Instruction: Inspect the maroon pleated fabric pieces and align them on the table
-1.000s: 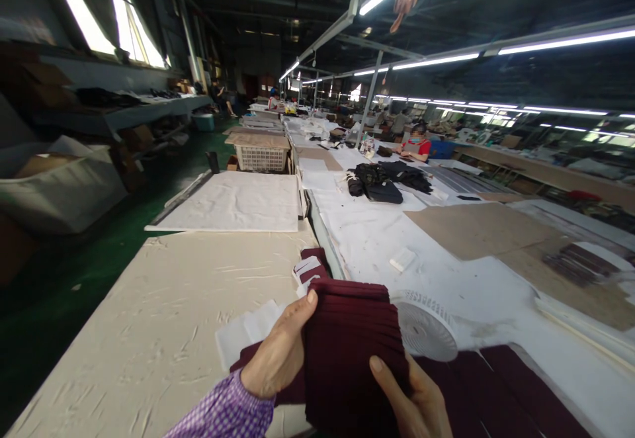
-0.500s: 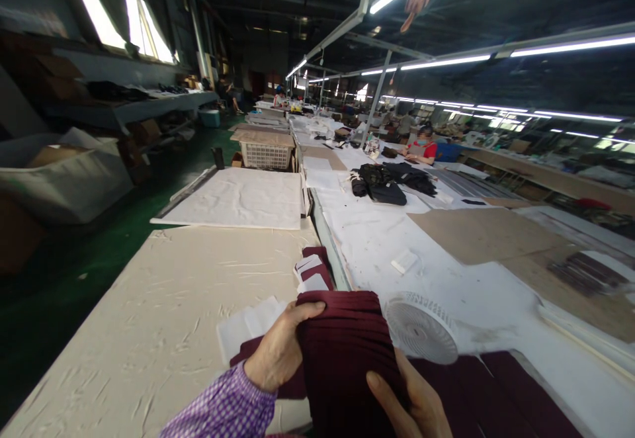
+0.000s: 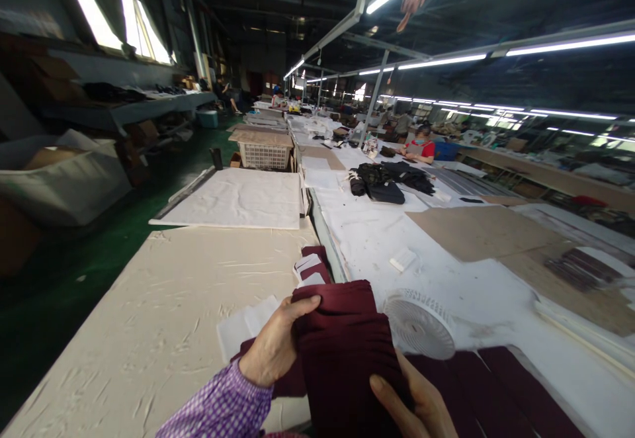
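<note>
A stack of maroon fabric pieces (image 3: 342,352) is held up between my two hands, its layers fanned in steps near the top. My left hand (image 3: 278,342), in a purple checked sleeve, grips the upper left edge with the thumb on top. Lower down, my right hand (image 3: 411,398) clasps the right side, thumb on the front face and fingers behind. Under and beside my left hand lie white sheets (image 3: 248,322) and more maroon fabric. Beyond the stack rest maroon pieces with white slips (image 3: 312,266). Flat maroon panels (image 3: 501,385) lie to the right.
A round white fan (image 3: 419,325) lies on the white table (image 3: 362,246) right of the stack. Dark garments (image 3: 380,183) are farther along. A cream-covered table (image 3: 198,292) is at left, with a plastic crate (image 3: 260,153) beyond. A person in red (image 3: 424,150) sits far right.
The top layers of the maroon stack have shifted, so a wider step shows between the back pieces and the front ones. Both hands keep nearly the same places.
</note>
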A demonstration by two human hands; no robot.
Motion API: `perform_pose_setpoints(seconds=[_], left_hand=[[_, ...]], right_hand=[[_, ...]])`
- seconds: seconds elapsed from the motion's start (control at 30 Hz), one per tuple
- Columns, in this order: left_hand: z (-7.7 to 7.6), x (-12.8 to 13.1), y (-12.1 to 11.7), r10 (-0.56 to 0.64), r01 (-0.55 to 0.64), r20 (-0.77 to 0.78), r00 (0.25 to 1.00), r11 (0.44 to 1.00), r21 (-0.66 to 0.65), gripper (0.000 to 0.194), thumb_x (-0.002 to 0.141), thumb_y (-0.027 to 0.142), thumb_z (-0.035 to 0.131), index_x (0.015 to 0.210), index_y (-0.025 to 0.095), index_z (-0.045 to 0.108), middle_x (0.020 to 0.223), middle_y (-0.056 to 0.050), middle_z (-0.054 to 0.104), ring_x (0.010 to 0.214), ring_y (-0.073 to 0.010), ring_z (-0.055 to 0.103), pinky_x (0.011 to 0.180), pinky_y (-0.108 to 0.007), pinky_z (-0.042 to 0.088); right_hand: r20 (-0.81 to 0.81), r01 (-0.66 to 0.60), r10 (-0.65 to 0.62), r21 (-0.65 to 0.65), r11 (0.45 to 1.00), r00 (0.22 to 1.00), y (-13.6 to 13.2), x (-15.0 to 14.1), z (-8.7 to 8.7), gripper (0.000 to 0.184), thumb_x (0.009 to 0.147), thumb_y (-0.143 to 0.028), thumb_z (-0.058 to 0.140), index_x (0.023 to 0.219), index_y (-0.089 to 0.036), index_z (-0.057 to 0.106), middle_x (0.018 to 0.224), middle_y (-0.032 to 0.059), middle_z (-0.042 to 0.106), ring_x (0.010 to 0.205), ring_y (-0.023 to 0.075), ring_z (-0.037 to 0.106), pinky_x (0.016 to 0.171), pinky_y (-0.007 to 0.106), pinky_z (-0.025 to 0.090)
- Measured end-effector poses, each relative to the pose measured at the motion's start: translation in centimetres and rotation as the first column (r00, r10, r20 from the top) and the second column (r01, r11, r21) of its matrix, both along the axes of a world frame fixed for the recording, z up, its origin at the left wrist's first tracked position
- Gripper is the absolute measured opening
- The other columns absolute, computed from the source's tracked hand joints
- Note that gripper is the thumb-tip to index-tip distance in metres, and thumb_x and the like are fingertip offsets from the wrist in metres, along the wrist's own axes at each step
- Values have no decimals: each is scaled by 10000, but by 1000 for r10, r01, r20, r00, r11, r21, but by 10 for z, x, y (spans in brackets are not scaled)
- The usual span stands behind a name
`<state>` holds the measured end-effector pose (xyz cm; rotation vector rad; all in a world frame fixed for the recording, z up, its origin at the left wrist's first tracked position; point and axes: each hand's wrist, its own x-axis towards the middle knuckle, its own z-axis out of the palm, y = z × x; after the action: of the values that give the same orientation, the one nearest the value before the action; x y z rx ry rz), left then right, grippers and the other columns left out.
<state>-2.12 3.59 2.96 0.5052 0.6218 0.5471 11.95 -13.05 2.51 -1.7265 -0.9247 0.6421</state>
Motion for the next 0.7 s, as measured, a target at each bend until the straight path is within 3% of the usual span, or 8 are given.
perform_pose_setpoints(seconds=[0.17,0.43,0.57,0.7], left_hand=[[2,-3,3,14,-14,3,1000,998,58,199,710,219,729,876,110,714,788,-84,758,717,-200,702,710,-286,538],[0,-6,-3,-108,100,33,994,976,192,178,715,219,739,830,84,734,813,-112,763,780,-218,706,804,-293,519],[1,-10,5,-27,14,73,997,986,168,204,743,220,726,906,97,729,860,-103,766,838,-227,707,877,-333,515],[1,-11,15,70,-84,79,994,980,182,260,760,245,724,977,102,715,910,-107,763,883,-234,705,920,-357,510]], right_hand=[[-22,-112,111,-80,990,994,4,-5,4,444,801,-426,651,1193,-219,674,1245,99,658,1198,345,561,1027,451,456],[96,-27,35,-78,997,995,-1,4,0,451,795,-396,674,1204,-206,662,1271,94,643,1216,331,551,1040,421,455],[170,-29,47,-107,994,984,-23,18,-15,474,752,-382,723,1200,-240,671,1290,81,630,1242,337,528,1056,439,434],[287,-51,59,-34,998,956,-42,23,-22,300,719,-373,750,1006,-286,759,1271,52,641,1219,347,548,1043,451,449]])
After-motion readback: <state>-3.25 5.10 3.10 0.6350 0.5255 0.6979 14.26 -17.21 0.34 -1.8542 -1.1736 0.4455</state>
